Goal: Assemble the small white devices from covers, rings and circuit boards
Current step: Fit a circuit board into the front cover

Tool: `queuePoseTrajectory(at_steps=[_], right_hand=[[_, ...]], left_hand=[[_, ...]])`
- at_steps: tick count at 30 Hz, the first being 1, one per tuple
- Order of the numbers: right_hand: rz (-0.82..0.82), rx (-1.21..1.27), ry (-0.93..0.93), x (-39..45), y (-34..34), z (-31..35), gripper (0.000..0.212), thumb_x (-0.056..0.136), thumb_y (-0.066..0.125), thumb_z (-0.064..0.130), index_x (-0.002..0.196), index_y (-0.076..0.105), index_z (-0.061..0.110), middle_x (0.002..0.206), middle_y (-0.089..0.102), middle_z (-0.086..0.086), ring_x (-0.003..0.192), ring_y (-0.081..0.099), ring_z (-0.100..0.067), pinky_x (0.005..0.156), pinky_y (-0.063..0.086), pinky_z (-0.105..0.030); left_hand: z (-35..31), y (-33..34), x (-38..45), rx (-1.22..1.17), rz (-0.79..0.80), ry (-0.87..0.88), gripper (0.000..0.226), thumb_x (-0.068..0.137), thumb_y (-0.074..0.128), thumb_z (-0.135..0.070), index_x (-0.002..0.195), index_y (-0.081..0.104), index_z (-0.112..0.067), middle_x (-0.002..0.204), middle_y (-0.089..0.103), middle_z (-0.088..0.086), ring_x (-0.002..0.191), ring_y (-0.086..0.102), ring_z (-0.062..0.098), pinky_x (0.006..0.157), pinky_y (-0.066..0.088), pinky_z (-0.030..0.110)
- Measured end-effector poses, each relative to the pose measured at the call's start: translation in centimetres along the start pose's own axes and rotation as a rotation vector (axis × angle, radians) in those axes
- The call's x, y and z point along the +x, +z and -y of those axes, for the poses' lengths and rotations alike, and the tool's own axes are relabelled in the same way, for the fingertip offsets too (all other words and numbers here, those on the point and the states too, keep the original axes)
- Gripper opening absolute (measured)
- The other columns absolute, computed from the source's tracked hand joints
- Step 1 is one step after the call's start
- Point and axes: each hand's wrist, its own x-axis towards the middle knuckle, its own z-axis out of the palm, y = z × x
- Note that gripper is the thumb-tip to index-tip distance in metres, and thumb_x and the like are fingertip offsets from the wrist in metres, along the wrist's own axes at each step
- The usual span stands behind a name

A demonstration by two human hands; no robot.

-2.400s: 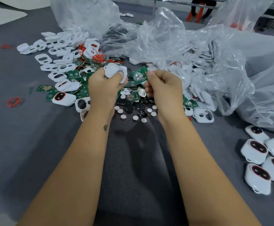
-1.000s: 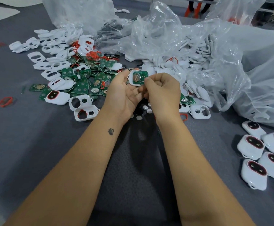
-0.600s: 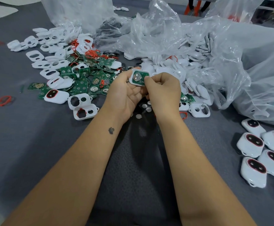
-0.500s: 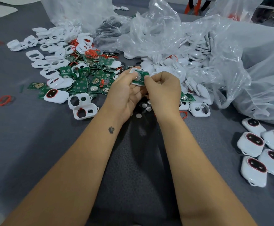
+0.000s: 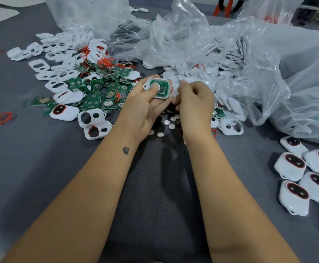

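Note:
My left hand (image 5: 142,111) holds a white cover (image 5: 146,84) open side up, with a green circuit board (image 5: 163,89) seated inside it. Its thumb presses on the board's round metal cell. My right hand (image 5: 196,105) hovers just right of the cover with its fingers curled and nothing visible in them; a small gap separates it from the cover's edge. Loose green boards (image 5: 93,98), white covers (image 5: 58,75) and red rings (image 5: 104,62) lie heaped to the left of my hands.
Several finished white devices (image 5: 295,167) with dark oval faces lie at the right. Crumpled clear plastic bags (image 5: 259,59) holding more white parts fill the back and right. Small round buttons (image 5: 167,122) lie under my hands. A lone red ring (image 5: 3,117) sits far left on the grey cloth.
The board went from my right hand into the cover in my left. My right fingers have now drawn slightly away from it, and my left thumb rests on the board.

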Motion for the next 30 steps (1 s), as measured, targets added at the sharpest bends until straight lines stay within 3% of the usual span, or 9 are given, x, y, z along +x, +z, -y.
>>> queuePoseTrajectory(at_steps=[3, 7, 13, 17, 24, 30], right_hand=[[0.070, 0.046, 0.036, 0.3, -0.3, 0.1, 0.022, 0.093, 0.055, 0.023, 0.074, 0.063, 0.016, 0.070, 0.067, -0.001, 0.067, 0.057, -0.014, 0.066, 0.047, -0.034], [0.212, -0.031, 0.006, 0.1, -0.1, 0.0, 0.010, 0.089, 0.062, 0.016, 0.087, 0.070, 0.011, 0.081, 0.070, -0.009, 0.071, 0.061, -0.014, 0.070, 0.052, -0.033], [0.179, -0.048, -0.014, 0.5, -0.4, -0.2, 0.009, 0.087, 0.063, 0.013, 0.084, 0.069, 0.008, 0.067, 0.065, -0.004, 0.062, 0.059, -0.011, 0.068, 0.054, -0.036], [0.183, -0.048, -0.031, 0.5, -0.3, -0.3, 0.009, 0.088, 0.064, 0.014, 0.086, 0.069, 0.007, 0.067, 0.064, -0.003, 0.063, 0.059, -0.012, 0.070, 0.056, -0.037], [0.183, -0.074, -0.061, 0.6, -0.5, -0.5, 0.010, 0.089, 0.065, 0.018, 0.087, 0.070, 0.009, 0.071, 0.067, -0.003, 0.068, 0.062, -0.014, 0.076, 0.057, -0.043], [0.184, 0.117, 0.000, 0.7, -1.2, 0.5, 0.016, 0.091, 0.059, 0.013, 0.079, 0.069, 0.010, 0.064, 0.064, -0.003, 0.054, 0.056, -0.010, 0.053, 0.049, -0.025]], left_hand=[[-0.1, 0.0, -0.1, 0.006, 0.027, 0.002, 0.020, 0.101, 0.044, -0.003, 0.103, 0.060, -0.014, 0.112, 0.070, 0.015, 0.095, 0.071, 0.022, 0.090, 0.057, 0.036], [0.0, 0.0, -0.2, 0.037, 0.071, 0.002, 0.021, 0.101, 0.044, -0.004, 0.105, 0.061, -0.014, 0.104, 0.071, 0.011, 0.100, 0.066, 0.026, 0.091, 0.056, 0.035], [-0.5, -0.5, -0.1, 0.351, -0.017, 0.091, 0.015, 0.094, 0.058, -0.003, 0.100, 0.070, -0.010, 0.086, 0.074, 0.000, 0.080, 0.069, 0.009, 0.075, 0.055, 0.021], [-0.7, -0.7, -0.2, 0.394, -0.069, 0.120, 0.012, 0.090, 0.062, -0.001, 0.088, 0.072, -0.007, 0.074, 0.073, -0.002, 0.072, 0.069, 0.008, 0.072, 0.057, 0.022], [-0.8, -0.8, -0.4, 0.409, -0.047, 0.148, 0.013, 0.089, 0.064, 0.001, 0.093, 0.073, -0.008, 0.082, 0.075, 0.002, 0.079, 0.071, 0.013, 0.072, 0.057, 0.022], [-1.0, -0.8, -0.4, 0.358, -0.021, 0.126, 0.013, 0.091, 0.061, 0.000, 0.097, 0.071, -0.008, 0.082, 0.075, 0.000, 0.081, 0.072, 0.011, 0.072, 0.057, 0.020]])
